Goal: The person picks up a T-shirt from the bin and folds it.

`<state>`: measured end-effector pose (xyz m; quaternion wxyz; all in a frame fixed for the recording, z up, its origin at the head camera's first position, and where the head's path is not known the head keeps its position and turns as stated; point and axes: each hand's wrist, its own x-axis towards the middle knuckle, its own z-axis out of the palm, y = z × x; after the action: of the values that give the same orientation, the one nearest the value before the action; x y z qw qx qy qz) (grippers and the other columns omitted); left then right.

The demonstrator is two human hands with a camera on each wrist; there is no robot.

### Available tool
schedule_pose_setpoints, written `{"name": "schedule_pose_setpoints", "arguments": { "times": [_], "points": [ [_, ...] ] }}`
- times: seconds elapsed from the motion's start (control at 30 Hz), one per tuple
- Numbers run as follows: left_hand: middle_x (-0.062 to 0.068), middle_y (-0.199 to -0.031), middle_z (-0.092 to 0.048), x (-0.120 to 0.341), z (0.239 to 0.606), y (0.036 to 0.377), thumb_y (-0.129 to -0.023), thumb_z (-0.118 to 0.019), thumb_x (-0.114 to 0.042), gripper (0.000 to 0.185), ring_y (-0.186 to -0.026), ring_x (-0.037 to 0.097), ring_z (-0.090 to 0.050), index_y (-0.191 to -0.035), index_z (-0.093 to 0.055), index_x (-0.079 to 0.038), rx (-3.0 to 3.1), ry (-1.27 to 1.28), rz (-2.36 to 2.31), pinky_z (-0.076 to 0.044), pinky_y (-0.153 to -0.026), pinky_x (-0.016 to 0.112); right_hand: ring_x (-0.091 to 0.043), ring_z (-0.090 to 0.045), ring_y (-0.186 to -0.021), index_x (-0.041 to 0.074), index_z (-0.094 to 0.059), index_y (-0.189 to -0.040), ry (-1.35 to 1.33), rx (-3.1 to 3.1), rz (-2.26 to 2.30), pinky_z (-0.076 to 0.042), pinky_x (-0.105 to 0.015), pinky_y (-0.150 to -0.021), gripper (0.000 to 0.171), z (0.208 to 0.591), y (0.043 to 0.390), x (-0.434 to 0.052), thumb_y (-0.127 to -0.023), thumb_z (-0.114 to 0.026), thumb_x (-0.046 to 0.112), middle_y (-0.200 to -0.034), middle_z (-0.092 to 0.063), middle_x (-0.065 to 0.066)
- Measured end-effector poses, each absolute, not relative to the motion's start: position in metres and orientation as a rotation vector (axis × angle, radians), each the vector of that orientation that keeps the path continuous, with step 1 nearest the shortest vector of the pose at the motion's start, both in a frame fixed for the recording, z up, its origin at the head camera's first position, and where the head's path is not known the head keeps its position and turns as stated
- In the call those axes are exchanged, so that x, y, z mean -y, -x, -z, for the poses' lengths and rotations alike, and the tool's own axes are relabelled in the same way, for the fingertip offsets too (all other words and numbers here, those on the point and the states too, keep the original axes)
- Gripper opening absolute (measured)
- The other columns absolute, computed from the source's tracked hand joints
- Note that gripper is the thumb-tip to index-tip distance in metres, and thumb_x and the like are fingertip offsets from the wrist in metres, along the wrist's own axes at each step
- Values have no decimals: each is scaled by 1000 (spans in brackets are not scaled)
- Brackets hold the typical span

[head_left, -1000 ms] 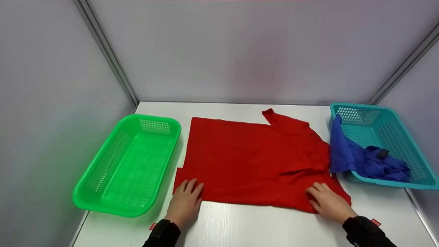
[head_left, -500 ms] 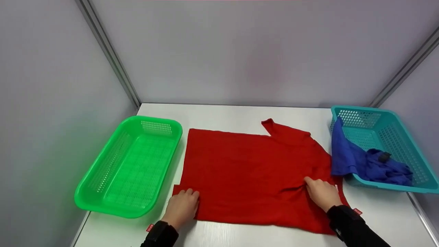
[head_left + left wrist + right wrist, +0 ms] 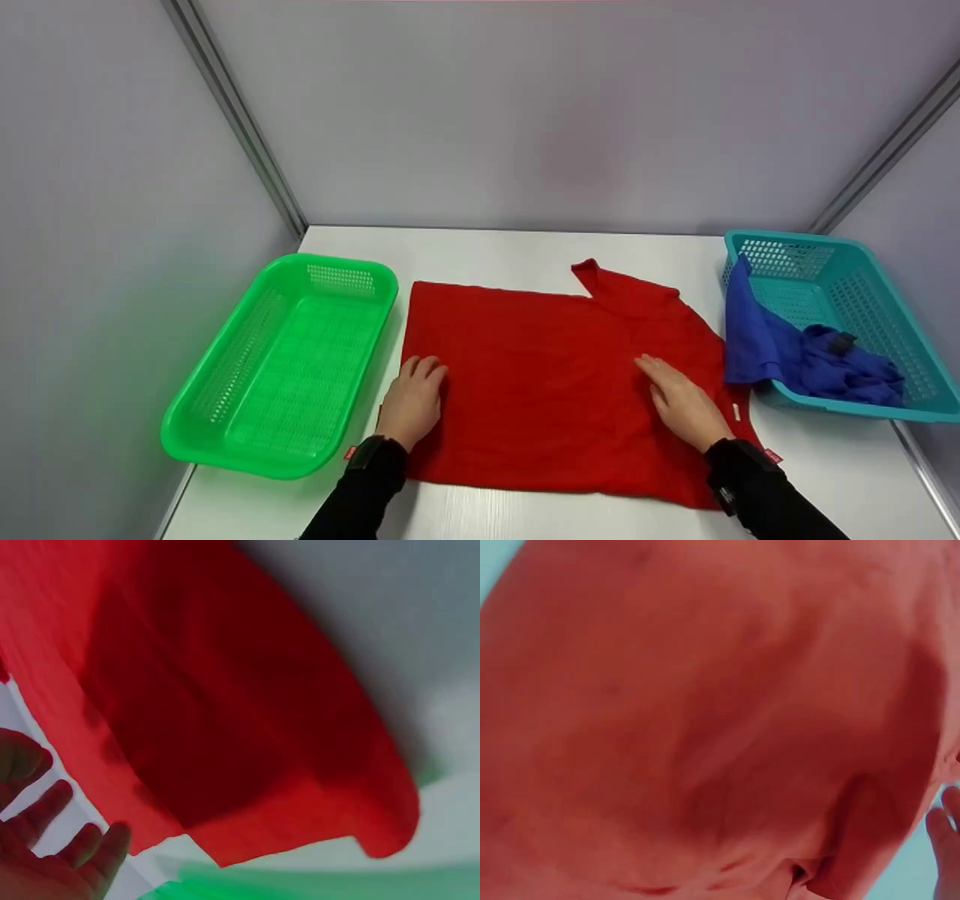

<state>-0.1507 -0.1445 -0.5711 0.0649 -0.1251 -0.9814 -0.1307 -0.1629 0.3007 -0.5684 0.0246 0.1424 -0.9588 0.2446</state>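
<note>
A red shirt (image 3: 525,375) lies spread on the white table, its collar end pointing to the back right and a small white tag (image 3: 736,412) at its right edge. My left hand (image 3: 411,405) is over the shirt's left side, fingers relaxed and slightly bent, holding nothing. Over the right half is my right hand (image 3: 684,405), its fingers fairly straight, with nothing gripped. In the left wrist view, the fingers (image 3: 82,851) are spread apart near the shirt's edge. Only fingertips (image 3: 943,821) of the right hand show in the right wrist view.
A green basket (image 3: 174,420) stands to the left of the shirt. At the right, a teal basket (image 3: 870,259) holds blue cloth (image 3: 765,337) that hangs over its near-left side, close against the shirt. Grey-white panels (image 3: 487,112) enclose the table behind and at both sides.
The shirt has slid toward me. My right hand pinched it half a second ago, then let go and moved left; the crease there has flattened. My left hand has moved forward from the near-left corner.
</note>
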Motion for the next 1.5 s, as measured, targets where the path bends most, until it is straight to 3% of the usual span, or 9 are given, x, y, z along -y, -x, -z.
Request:
{"name": "schedule_pose_setpoints", "arguments": {
  "times": [0.17, 0.47, 0.63, 0.77, 0.93, 1.1, 1.2, 1.33, 1.5],
  "points": [
    [19, -158, -56, 144, 580, 161, -101, -64, 3, 53, -148, 52, -46, -153, -56, -6, 3053, 332, 449, -47, -118, 58, -64, -30, -152, -6, -47, -155, -382, 3074, -719, -23, -80, -120, 51, 576, 165, -305, -105, -57, -1, -161, -45, -34],
    [20, -118, -71, 143, 580, 160, -101, -72, -17, 54, -106, 40, -64, -152, -56, -10, 3112, 189, 322, -52, -89, 54, -55, -54, -120, -3, -50, -153, -272, 3151, -382, -26, -88, -107, 62, 580, 171, -310, -96, -72, 6, -126, -65, -33],
    [22, -107, -68, 146, 582, 160, -96, -78, -15, 23, -107, 43, -61, -115, -65, -10, 3068, 205, 310, -50, -91, 57, -59, -44, -129, 2, -66, -99, -341, 3109, -425, -24, -85, -111, 20, 579, 175, -314, -85, -80, 2, -122, -56, -31],
    [28, -129, -57, 149, 581, 163, -92, -79, -7, 15, -130, 50, -51, -98, -66, -6, 3014, 270, 340, -47, -109, 62, -69, -31, -147, 10, -55, -76, -432, 3120, -537, -11, -86, -117, 27, 579, 179, -320, -79, -79, -3, -148, -53, -33],
    [26, -130, -61, 149, 574, 167, -90, -79, -8, 20, -126, 49, -58, -103, -65, -1, 3127, 259, 371, -52, -106, 60, -56, -63, -119, 2, -56, -101, -401, 3151, -591, -5, -91, -113, 31, 575, 183, -321, -77, -75, -3, -112, -69, -24],
    [21, -112, -71, 149, 570, 170, -91, -80, -9, 54, -109, 43, -66, -139, -56, -4, 3187, 198, 405, -55, -95, 57, -59, -58, -122, -9, -41, -151, -313, 3277, -480, -9, -90, -110, 79, 567, 186, -314, -80, -74, 4, -112, -74, -31],
    [21, -110, -76, 150, 569, 170, -91, -80, -11, 59, -108, 45, -69, -144, -55, -7, 3207, 137, 454, -54, -95, 59, -58, -55, -121, -8, -58, -135, -292, 3314, -420, -16, -87, -110, 58, 564, 187, -311, -83, -76, 10, -117, -71, -32],
    [23, -114, -71, 152, 569, 169, -89, -83, -16, 39, -109, 46, -66, -122, -65, -6, 3192, 113, 461, -53, -93, 61, -56, -49, -120, 3, -63, -96, -302, 3270, -453, -22, -84, -108, 23, 564, 188, -313, -84, -77, 17, -119, -61, -29],
    [23, -139, -53, 154, 569, 168, -97, -76, -32, 35, -122, 47, -52, -116, -67, -5, 3150, 87, 615, -49, -97, 64, -64, -33, -143, 0, -72, -104, -164, 3307, -733, -18, -87, -110, 46, 560, 194, -315, -104, -57, 43, -152, -46, -36]
  ]
}}
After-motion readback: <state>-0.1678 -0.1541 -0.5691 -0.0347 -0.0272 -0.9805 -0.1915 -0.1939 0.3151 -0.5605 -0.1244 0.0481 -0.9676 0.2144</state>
